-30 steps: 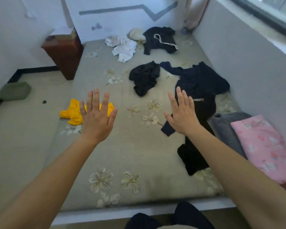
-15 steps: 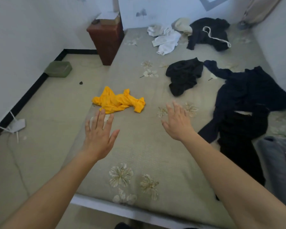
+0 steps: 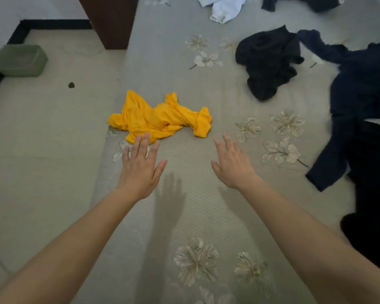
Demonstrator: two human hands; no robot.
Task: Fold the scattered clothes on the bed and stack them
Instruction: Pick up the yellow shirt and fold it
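The yellow garment (image 3: 160,116) lay crumpled on the bed (image 3: 184,205), near its left edge, straight ahead of both outstretched hands. Its long axis ran left to right across the person's reach, so it presented its broad side to them. The left hand (image 3: 140,170) was the nearer: its fingers (image 3: 144,142) were spread flat and empty, the tips overlapping the garment's near hem in the head view, though whether they touched the cloth could not be told. The right hand (image 3: 230,165) hovered palm down, fingers loosely spread and holding nothing, with its tips a little short of the garment's right-hand end. A shadow on the bed below the hands suggested both were in the air. The darker clothes, a black garment (image 3: 268,62) and a navy garment (image 3: 360,88), lay well apart to the right, so the yellow piece looked the likely first pick, taken one hand to each end.
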